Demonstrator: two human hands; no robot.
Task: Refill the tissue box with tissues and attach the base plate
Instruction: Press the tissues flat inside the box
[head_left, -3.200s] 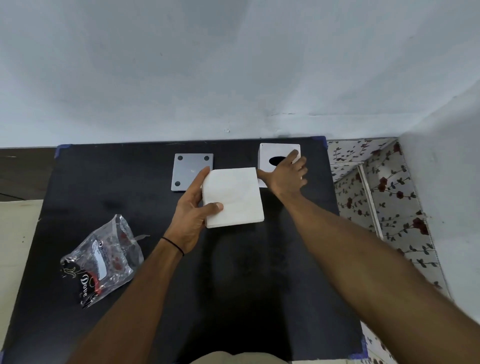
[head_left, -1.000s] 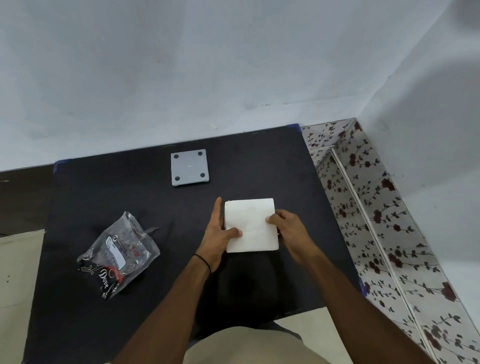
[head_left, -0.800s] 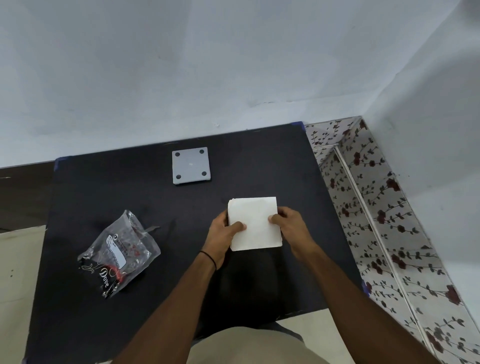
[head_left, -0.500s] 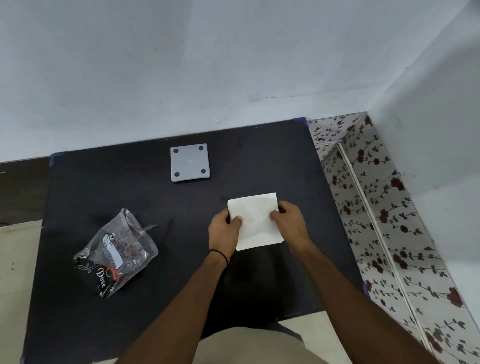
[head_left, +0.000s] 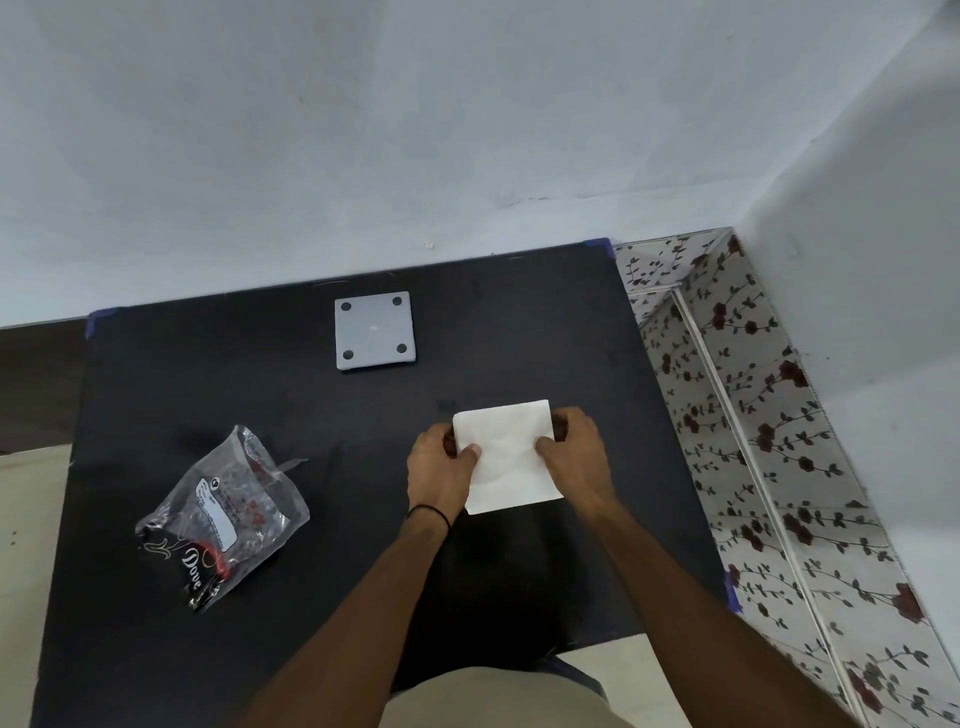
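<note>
A white stack of tissues (head_left: 506, 457) sits right of the middle of the black table (head_left: 208, 364), held from both sides. My left hand (head_left: 439, 467) grips its left edge with the thumb on top. My right hand (head_left: 574, 452) grips its right edge the same way. The grey square base plate (head_left: 375, 330), with a dark dot in each corner, lies flat near the far edge, apart from both hands. No tissue box shows; whatever is under the stack is hidden.
A crumpled clear plastic wrapper (head_left: 223, 514) with dark print lies at the left of the table. A white wall runs behind the table. Floral-patterned tiles (head_left: 753, 415) border the right side.
The white box that my right hand touched at the back right is gone from there. Both hands now hold the tissue stack nearer the front, with fingers curled tighter around its sides.
</note>
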